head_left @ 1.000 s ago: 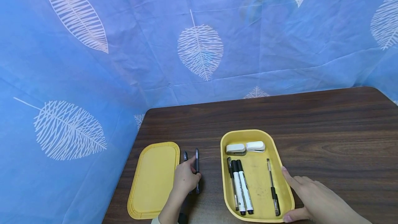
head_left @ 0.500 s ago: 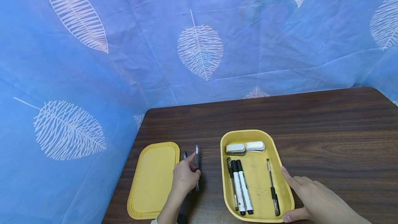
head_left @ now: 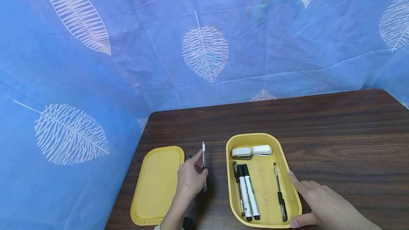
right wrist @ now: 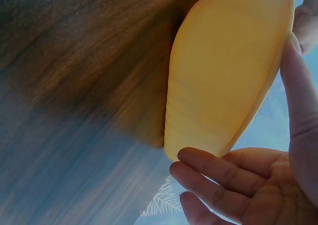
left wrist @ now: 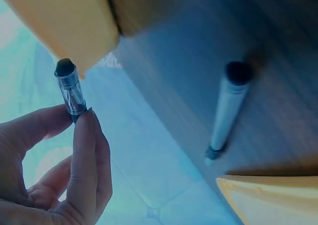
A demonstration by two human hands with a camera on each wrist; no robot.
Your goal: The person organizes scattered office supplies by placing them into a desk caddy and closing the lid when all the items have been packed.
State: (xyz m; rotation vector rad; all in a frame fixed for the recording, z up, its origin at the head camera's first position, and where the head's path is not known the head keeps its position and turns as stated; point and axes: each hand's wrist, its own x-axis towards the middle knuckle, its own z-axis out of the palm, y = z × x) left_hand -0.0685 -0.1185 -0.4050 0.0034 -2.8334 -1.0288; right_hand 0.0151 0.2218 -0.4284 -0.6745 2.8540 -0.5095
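My left hand [head_left: 189,182] pinches a slim clear-and-black pen [head_left: 203,157] between thumb and fingers. In the left wrist view the pen's dark end [left wrist: 65,68] points up above the fingertips. Another pen [head_left: 190,157] lies on the table under the left hand, mostly hidden by it. My right hand [head_left: 319,201] rests against the right side of a yellow box [head_left: 228,173], thumb and index finger at its rim, the other fingers extended. Inside the box lie two white markers [head_left: 246,194], a black pen [head_left: 239,189], a clear pen [head_left: 279,192] and two white staplers [head_left: 241,152].
A flat yellow lid [head_left: 156,187] lies left of the left hand. A black object [head_left: 187,223] shows partly beside the left forearm. The dark wooden table [head_left: 335,134] ends at a blue leaf-patterned cloth [head_left: 143,63] behind and to the left.
The left hand's pen has risen and shifted slightly away from me, its far end now higher in the head view. The right hand and box stay almost in place.
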